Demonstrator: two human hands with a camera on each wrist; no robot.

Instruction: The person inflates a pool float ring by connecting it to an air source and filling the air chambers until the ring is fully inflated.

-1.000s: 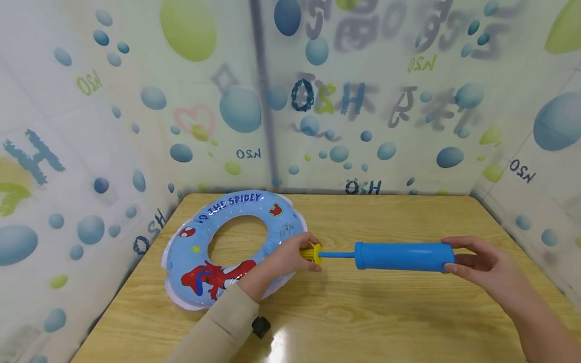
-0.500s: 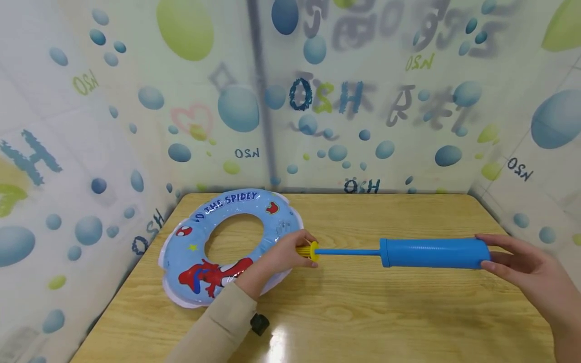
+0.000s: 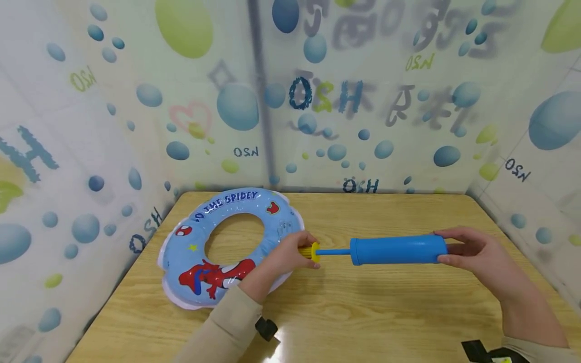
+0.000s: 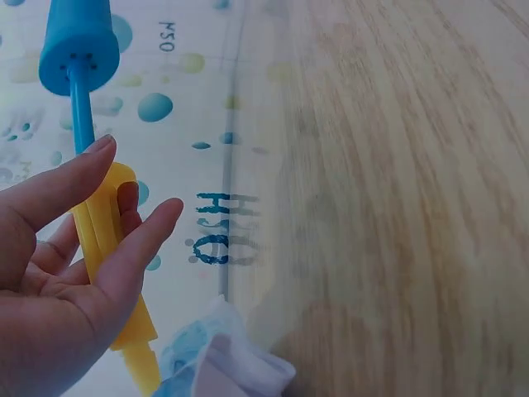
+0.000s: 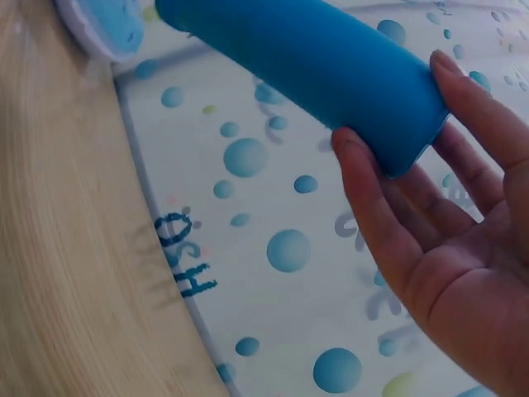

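Observation:
A blue hand pump (image 3: pixel 398 250) is held level above the table in the head view. My left hand (image 3: pixel 287 254) grips its yellow handle (image 4: pixel 103 231), fingers and thumb around it; the handle's narrower yellow end points down in the left wrist view. A short stretch of thin blue rod (image 3: pixel 334 252) shows between handle and barrel. At the barrel's far end, my right hand (image 3: pixel 476 257) holds the rim between thumb and fingertips. Behind my left hand lies a light blue inflated swim ring (image 3: pixel 181 257) with red cartoon figures, partly covered by that hand and forearm.
The wooden table (image 3: pixel 376 312) reaches back to a wall (image 3: pixel 386 101) printed with blue and green bubbles, with more such walls at left and right. Dark wrist cameras (image 3: pixel 266 328) sit at both sleeves.
My right hand first drew the barrel right, lengthening the visible rod, then pushed it back left, shortening the rod again. My left hand stays nearly in place on the handle.

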